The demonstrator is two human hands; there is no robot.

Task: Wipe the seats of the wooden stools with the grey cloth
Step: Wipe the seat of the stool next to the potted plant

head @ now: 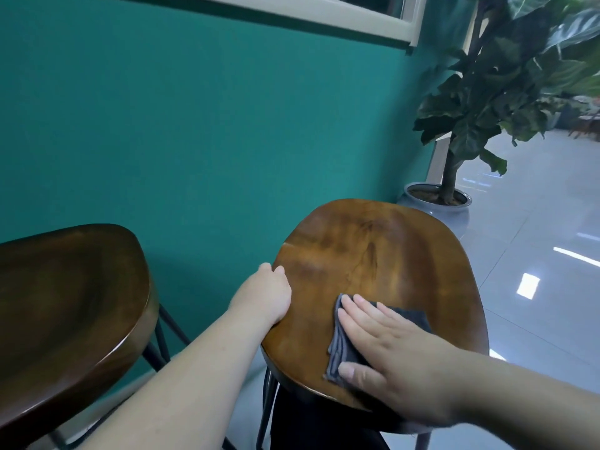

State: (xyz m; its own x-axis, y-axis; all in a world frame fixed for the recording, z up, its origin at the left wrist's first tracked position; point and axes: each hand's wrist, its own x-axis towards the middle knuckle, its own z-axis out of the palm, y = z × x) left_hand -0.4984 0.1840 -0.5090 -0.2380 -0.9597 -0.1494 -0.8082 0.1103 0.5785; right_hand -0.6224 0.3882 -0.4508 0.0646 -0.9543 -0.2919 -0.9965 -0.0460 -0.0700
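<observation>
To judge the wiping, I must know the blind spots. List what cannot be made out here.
All in the head view:
- Grey cloth: mostly under the right hand, so its full extent is hidden.
- Left hand: its fingertips are hidden under the seat edge of the right stool.
- Left stool: cut off by the left and bottom edges; the seat is too dark to show dust.
- Right stool's near edge: covered by the right hand.

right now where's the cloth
In the head view the cloth lies on the near part of the right stool, flat under the right hand.
</observation>
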